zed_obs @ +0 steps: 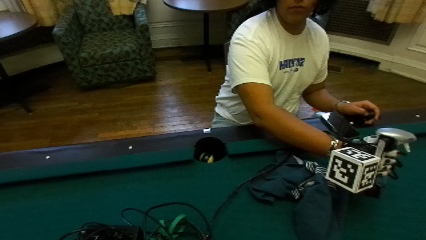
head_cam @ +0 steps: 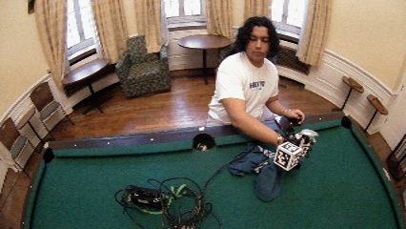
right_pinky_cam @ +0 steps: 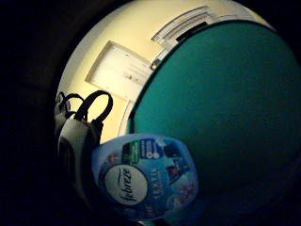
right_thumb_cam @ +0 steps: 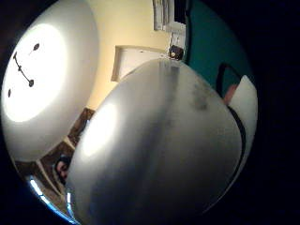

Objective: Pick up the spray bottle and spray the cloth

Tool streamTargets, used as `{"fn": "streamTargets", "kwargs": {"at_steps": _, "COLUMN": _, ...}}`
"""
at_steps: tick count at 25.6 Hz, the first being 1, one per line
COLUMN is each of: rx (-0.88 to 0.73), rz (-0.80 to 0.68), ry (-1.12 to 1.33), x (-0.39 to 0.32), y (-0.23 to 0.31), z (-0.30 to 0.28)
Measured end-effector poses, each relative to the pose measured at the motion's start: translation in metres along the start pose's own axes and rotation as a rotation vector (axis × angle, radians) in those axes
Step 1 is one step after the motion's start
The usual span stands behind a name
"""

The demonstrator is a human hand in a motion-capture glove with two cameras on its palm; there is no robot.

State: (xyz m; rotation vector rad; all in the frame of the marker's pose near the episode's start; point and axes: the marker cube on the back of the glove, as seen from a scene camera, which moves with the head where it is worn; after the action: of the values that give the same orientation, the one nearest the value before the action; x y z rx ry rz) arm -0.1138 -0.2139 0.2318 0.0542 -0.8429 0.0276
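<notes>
Over the green bench point(zed_obs: 100, 200), near its far rail | right hand point(zed_obs: 385, 162) holds the Febreze spray bottle point(zed_obs: 393, 137) upright, fingers curled round it, clear of the felt | dark blue cloth point(zed_obs: 303, 192) lies crumpled on the felt just beside the hand | bare hand point(zed_obs: 359, 111) rests on the rail

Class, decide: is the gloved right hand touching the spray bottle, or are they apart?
Touching. In the outside view the right hand grips the spray bottle; the thumb side palm view shows its body filling the palm.
</notes>
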Motion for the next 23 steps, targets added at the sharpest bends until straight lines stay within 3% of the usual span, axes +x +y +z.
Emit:
{"fn": "streamTargets", "kwargs": {"at_steps": 7, "rx": -0.023, "rz": 0.002, "ry": 0.0, "x": 0.003, "y": -0.004, "z": 0.001}}
{"fn": "streamTargets", "kwargs": {"at_steps": 13, "rx": -0.083, "rz": 0.142, "ry": 0.09, "x": 0.0, "y": 0.017, "z": -0.011}}
{"fn": "streamTargets", "kwargs": {"at_steps": 17, "rx": -0.125, "rz": 0.163, "ry": 0.252, "x": -0.012, "y": 0.046, "z": -0.041}}
{"fn": "streamTargets", "kwargs": {"at_steps": 23, "rx": -0.138, "rz": 0.068, "ry": 0.666, "x": -0.045, "y": 0.074, "z": -0.101}}
